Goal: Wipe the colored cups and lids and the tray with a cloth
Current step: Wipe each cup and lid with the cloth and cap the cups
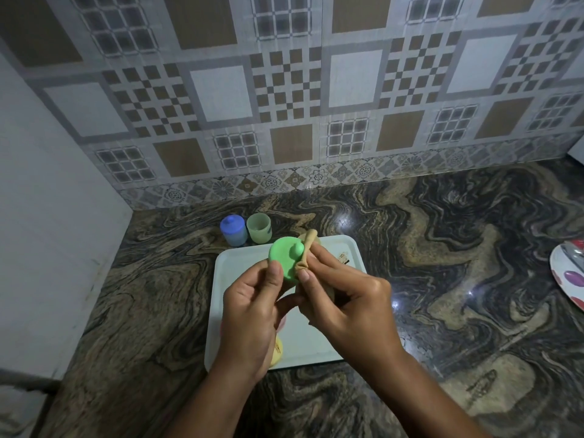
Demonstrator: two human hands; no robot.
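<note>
My left hand (249, 314) grips a green lid (286, 259) with a round knob, held above the white tray (319, 339). My right hand (344, 298) pinches a tan cloth (308, 251) against the lid's right edge. Behind the tray stand a blue cup with its lid on (234, 230) and an open pale green cup (259, 228). A yellow cup (277, 352) and something pink (282, 324) peek out under my left wrist, mostly hidden.
The tray lies on a dark marbled stone counter (442, 279). A white wall (47, 216) closes the left side and a patterned tile wall stands behind. A plate with coloured spots (568, 273) sits at the right edge.
</note>
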